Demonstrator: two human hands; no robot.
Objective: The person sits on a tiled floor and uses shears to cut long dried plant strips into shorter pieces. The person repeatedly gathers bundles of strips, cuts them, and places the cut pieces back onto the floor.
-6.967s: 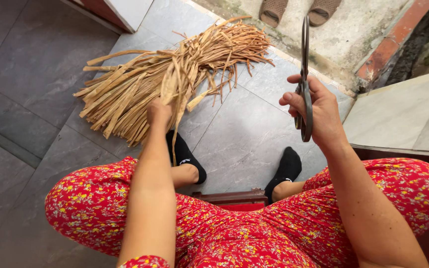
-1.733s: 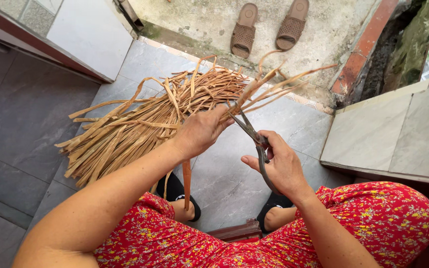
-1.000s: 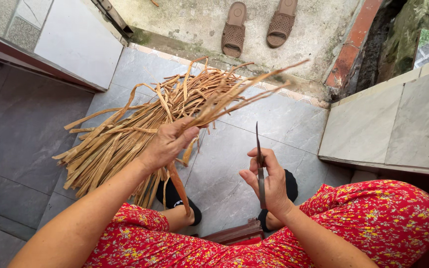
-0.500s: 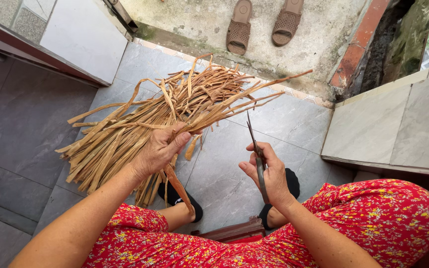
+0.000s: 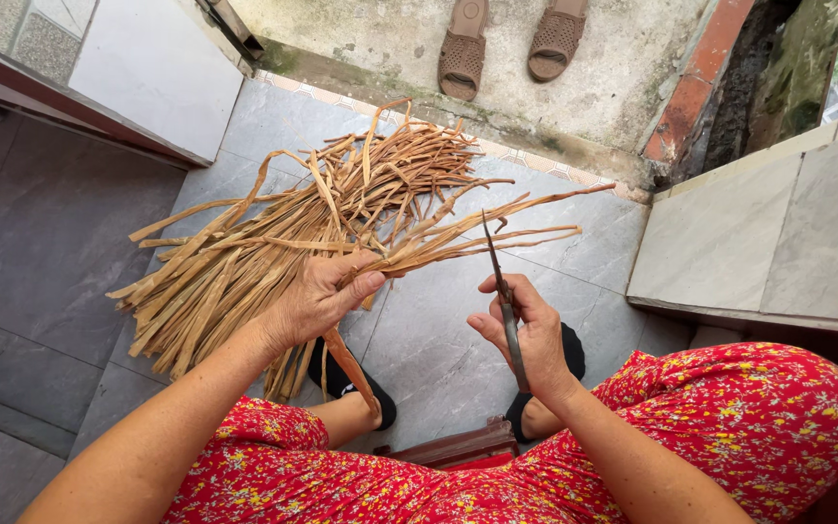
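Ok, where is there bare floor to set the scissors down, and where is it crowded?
Bare grey tile lies right of the strip pile, between the right hand holding the scissors and the low tiled ledge. More bare tile lies far left of the pile. The middle is crowded: strips fan out from the left hand toward the step by the sandals.

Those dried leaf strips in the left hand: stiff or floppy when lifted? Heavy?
Probably semi-stiff: the strips gripped by the left hand reach out over the floor with only a slight bend. One end droops below the hand, so single strips likely flex. Likely light: thin, dry-looking, held in a few fingers. The right hand holds scissors.
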